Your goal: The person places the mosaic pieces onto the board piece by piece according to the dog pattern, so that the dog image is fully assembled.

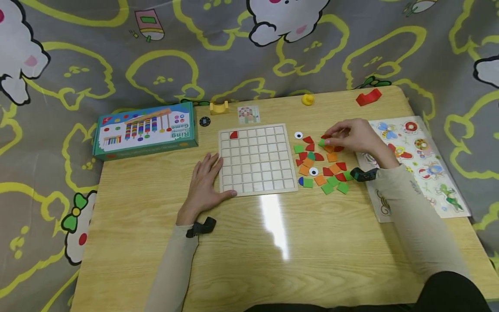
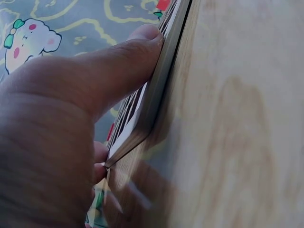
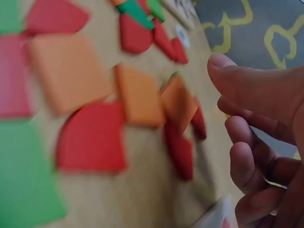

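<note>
A light wooden grid board (image 1: pixel 258 193) lies on the table with a red quarter-round piece (image 1: pixel 234 135) in a top-row cell near its left end. My left hand (image 1: pixel 204 186) rests at the board's lower-left corner, thumb on the front rim and spread fingers along the left side. In the left wrist view, the thumb (image 2: pixel 118 66) lies over the board's edge. To the board's right is a loose pile of orange squares (image 1: pixel 332 157), green squares (image 1: pixel 342 187) and red quarter-rounds (image 3: pixel 92 137). Just above its far end hovers my right hand (image 1: pixel 356 138), fingers bent and no piece visible between them.
Picture sheets (image 1: pixel 432 173) lie under the right forearm. Along the back are a green game box (image 1: pixel 146 130), a black round chip (image 1: pixel 204 121), a yellow block (image 1: pixel 219 108), a small picture card (image 1: pixel 248 115), a yellow duck (image 1: pixel 307 99) and a red block (image 1: pixel 368 97).
</note>
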### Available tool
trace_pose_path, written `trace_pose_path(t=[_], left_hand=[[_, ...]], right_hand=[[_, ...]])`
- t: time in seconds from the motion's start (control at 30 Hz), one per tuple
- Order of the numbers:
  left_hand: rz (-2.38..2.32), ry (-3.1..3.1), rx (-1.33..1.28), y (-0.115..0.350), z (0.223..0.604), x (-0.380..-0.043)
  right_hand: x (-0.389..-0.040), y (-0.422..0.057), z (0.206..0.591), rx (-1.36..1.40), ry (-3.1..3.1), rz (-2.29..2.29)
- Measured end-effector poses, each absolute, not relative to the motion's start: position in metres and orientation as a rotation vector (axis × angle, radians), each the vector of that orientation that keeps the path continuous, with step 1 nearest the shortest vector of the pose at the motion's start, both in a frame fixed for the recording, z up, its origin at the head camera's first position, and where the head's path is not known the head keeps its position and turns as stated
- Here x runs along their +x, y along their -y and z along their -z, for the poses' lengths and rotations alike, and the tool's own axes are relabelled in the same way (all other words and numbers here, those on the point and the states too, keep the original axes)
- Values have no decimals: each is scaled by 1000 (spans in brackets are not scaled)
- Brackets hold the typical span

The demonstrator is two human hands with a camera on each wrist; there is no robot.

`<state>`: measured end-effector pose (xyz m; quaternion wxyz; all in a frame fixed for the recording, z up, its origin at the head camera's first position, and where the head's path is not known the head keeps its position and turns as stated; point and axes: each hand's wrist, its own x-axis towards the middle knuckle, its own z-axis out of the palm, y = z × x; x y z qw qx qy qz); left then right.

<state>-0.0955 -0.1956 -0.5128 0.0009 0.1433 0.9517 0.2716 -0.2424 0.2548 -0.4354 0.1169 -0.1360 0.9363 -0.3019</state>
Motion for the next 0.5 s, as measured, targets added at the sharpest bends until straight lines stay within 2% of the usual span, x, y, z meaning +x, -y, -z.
trace_pose_path(t=[0.17,0.5], left_hand=[[-863,-2986,438,199,514,-94],[-882,-2982,455,196,513,-93]], right_hand=[[-230,-269,446,-428,-2798,773],[-226,-267,453,-430,-2809,721]])
